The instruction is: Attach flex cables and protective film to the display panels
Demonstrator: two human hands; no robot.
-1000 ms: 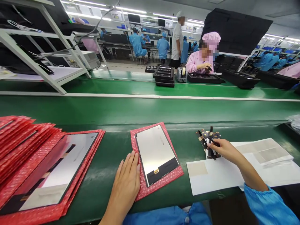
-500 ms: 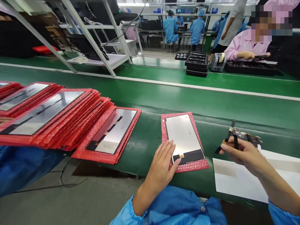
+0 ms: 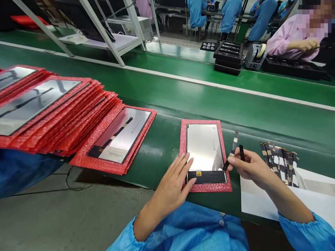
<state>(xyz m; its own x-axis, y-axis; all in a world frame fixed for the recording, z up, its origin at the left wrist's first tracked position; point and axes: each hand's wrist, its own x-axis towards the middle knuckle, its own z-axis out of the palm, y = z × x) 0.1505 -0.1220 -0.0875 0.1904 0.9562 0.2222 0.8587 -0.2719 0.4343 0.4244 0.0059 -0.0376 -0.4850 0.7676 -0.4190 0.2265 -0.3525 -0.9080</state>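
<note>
A display panel with a silvery back lies on a red bubble-wrap sheet in front of me. A small gold connector shows on its black lower strip. My left hand rests open along the panel's left edge, fingers stretched out, thumb near the strip. Pinched in my right hand is a thin flex cable, its lower end at the strip's right corner. A black stub also sticks up between those fingers; what it belongs to is hidden. More flex cables lie beyond that hand.
White paper lies at the right under the cables. Stacked red bubble-wrap sheets with panels fill the left. Across the green bench stand black trays, a tape dispenser and a metal rack. A co-worker in pink sits opposite.
My right hand has brought the flex cable left, from near the cable pile to the panel's lower right corner. My left hand stays at the panel's left edge. The view has tipped down.
</note>
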